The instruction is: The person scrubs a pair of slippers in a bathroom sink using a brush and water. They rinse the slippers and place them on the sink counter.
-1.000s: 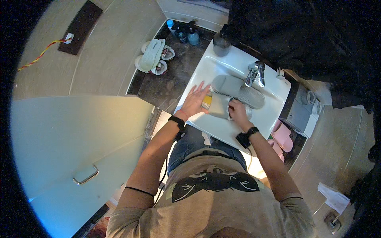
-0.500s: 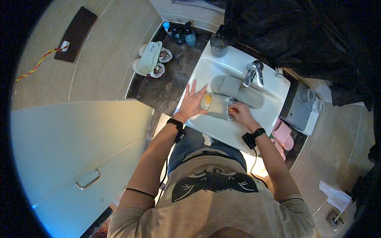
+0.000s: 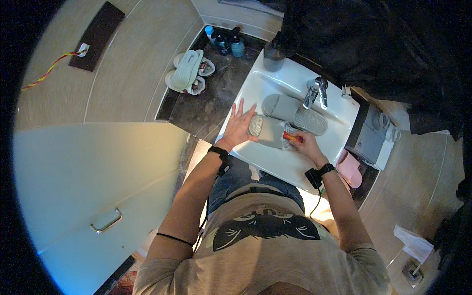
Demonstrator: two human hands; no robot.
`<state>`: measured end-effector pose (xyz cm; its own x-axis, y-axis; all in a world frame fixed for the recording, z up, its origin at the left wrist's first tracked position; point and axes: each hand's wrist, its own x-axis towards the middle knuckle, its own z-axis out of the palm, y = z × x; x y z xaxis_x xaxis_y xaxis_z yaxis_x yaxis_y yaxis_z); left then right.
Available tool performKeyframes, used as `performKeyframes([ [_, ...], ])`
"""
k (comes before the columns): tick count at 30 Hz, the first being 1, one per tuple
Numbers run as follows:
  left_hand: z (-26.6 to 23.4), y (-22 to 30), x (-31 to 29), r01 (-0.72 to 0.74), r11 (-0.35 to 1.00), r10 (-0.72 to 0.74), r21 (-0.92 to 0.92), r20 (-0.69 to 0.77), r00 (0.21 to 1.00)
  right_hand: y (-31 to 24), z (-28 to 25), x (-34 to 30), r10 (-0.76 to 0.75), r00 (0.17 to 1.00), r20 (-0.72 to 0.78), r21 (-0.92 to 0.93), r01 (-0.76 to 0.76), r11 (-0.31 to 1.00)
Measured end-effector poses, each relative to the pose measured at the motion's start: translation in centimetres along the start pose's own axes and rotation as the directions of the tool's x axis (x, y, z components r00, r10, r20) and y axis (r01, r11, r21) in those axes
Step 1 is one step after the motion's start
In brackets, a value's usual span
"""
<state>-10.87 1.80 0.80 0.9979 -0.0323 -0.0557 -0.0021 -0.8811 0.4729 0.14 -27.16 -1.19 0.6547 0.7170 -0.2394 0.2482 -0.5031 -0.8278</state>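
So the sink (image 3: pixel 280 163) is a white rectangular basin, and there's a pair of grey slippers lying in it. The back slipper (image 3: pixel 284 106) sits near the chrome tap (image 3: pixel 320 92), and the front slipper (image 3: pixel 271 132) lies beside it, closer to the person. The left hand (image 3: pixel 239 127) is at the front slipper's left end, fingers fanned wide apart, thumb right by the sole; can't tell if it's actually touching. The right hand (image 3: pixel 306 145) has its fingers clamped on a small red-and-orange thing (image 3: pixel 293 138) at the slipper's right end, mostly hidden by the grip so no idea what it is.

There's a dark pump bottle (image 3: pixel 274 57) on the sink's back left corner. Left of that, a dark stone-look counter (image 3: pixel 209 115) holds some pale footwear (image 3: pixel 188 72) plus a few small bottles (image 3: pixel 224 45) in the corner. On the right are pink slippers (image 3: pixel 349 168) below a grey box (image 3: pixel 368 141).

Walls are beige tile (image 3: pixel 115 88), with a pale door (image 3: pixel 93 172) at left sporting a metal handle (image 3: pixel 107 222). Big black fabric (image 3: pixel 368 54) hangs behind the tap.
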Motion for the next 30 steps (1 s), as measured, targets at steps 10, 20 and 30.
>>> performKeyframes([
  [10,0.0,-0.3,-0.1,0.033,0.999,-0.033,0.007,0.025,0.999,-1.6,-1.0,0.2,0.092,0.991,0.092,-0.013,-0.092,0.996],
  [20,-0.2,0.2,0.0,0.053,0.999,-0.053,-0.002,0.043,0.998,0.5,1.3,0.8,0.004,0.997,0.082,-0.003,-0.004,1.000],
  [30,-0.1,-0.1,0.0,0.044,0.998,-0.047,0.045,0.070,0.996,0.0,2.1,2.3,0.015,0.991,0.135,0.046,-0.022,0.999],
])
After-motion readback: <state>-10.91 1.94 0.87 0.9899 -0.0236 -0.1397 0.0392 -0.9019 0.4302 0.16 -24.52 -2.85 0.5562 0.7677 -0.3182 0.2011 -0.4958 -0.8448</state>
